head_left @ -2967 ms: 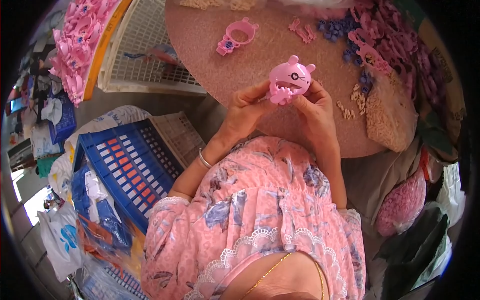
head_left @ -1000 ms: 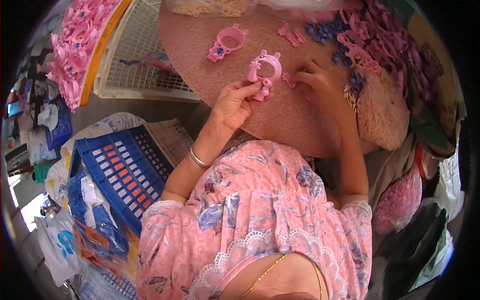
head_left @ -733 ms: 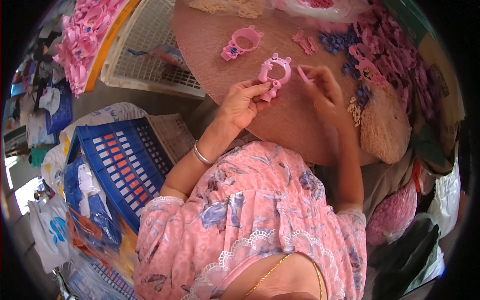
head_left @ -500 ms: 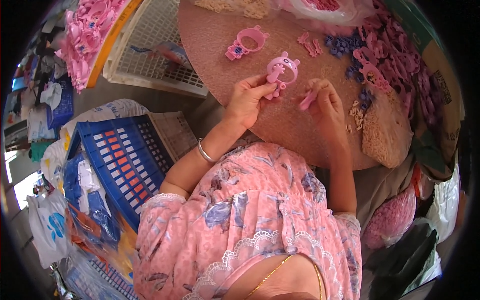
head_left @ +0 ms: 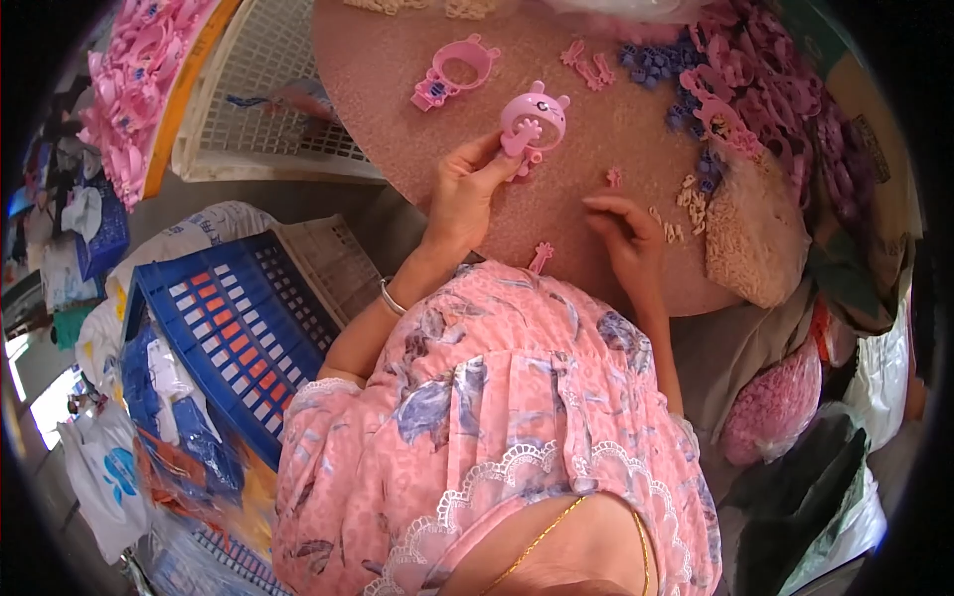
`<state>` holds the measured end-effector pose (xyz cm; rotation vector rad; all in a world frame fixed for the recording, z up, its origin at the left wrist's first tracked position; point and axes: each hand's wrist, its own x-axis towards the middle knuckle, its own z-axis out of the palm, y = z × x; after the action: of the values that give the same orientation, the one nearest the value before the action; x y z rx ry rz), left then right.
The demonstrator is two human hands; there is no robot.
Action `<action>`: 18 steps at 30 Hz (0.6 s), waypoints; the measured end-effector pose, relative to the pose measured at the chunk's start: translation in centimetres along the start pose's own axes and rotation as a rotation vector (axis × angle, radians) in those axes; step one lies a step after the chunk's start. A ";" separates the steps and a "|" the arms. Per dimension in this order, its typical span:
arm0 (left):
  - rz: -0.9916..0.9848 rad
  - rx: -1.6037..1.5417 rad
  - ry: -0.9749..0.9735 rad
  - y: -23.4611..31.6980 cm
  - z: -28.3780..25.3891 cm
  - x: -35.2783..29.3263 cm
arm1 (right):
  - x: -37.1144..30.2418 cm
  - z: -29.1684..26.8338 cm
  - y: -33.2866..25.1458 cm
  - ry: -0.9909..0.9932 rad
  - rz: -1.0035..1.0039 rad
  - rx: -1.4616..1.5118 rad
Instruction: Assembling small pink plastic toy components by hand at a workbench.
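My left hand (head_left: 463,199) is closed on a pink plastic toy part (head_left: 535,111) with round ears and a ring-shaped opening, pinched at its lower end. A small pink hand-shaped piece (head_left: 521,137) lies across the ring. My right hand (head_left: 632,243) is over the table to the right, fingers loosely extended, with nothing visible in it. Just beyond its fingertips lies a tiny pink piece (head_left: 614,177). Near the table's front edge, by my dress, is another small pink piece (head_left: 542,258). A similar pink eared ring part (head_left: 459,70) rests farther off to the left.
The round brown table (head_left: 388,119) carries blue small parts (head_left: 664,66), a pile of pink parts (head_left: 730,119), beige pieces (head_left: 691,197) and a bag of beige pieces (head_left: 755,238). Left stand a white crate (head_left: 238,119), a blue basket (head_left: 219,318) and a tray of pink parts (head_left: 149,70).
My right hand has let go of the small pink piece it held, and its fingers have opened. The toy part in my left hand has turned slightly. The whole view has shifted a little.
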<state>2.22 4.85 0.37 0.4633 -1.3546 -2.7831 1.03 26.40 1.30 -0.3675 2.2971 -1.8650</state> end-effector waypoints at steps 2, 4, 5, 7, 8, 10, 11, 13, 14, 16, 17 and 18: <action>-0.026 0.025 0.021 0.3 0.4 0.1 | 0.7 -0.8 -1.1 -0.322 -0.269 -0.265; -0.052 0.059 0.042 0.6 0.3 0.1 | 0.5 0.1 -1.5 -0.435 -0.315 -0.294; -0.069 0.070 0.035 0.7 0.1 0.0 | 0.4 0.7 -1.7 -0.545 -0.368 -0.327; -0.088 0.081 0.032 1.0 0.1 0.0 | 0.6 1.0 -2.2 -0.582 -0.400 -0.417; -0.105 0.074 0.032 1.2 0.1 -0.1 | 0.6 1.1 -2.3 -0.541 -0.395 -0.399; -0.117 0.073 0.035 1.3 0.1 0.1 | 0.3 1.2 -1.9 -0.501 -0.395 -0.375; -0.137 0.066 0.028 1.3 0.1 0.3 | -0.1 1.4 -1.4 -0.345 -0.212 -0.176; -0.155 0.064 0.029 1.4 0.0 0.2 | -0.1 1.7 -1.7 -0.193 -0.027 0.029; -0.181 0.060 0.005 1.5 -0.2 0.2 | 0.6 1.7 -2.5 -0.147 0.018 0.092; -0.209 0.057 -0.027 1.4 -0.3 0.3 | 1.3 2.1 -3.8 -0.049 0.159 0.201; -0.199 0.059 -0.039 1.2 -0.2 0.3 | 1.3 2.2 -3.8 -0.048 0.156 0.203; -0.189 0.061 -0.052 1.1 -0.1 0.3 | 1.3 2.3 -3.8 -0.036 0.113 0.198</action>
<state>1.86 4.06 1.07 0.5515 -1.4840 -2.9285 0.77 23.19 4.54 -0.2367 2.0413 -1.9887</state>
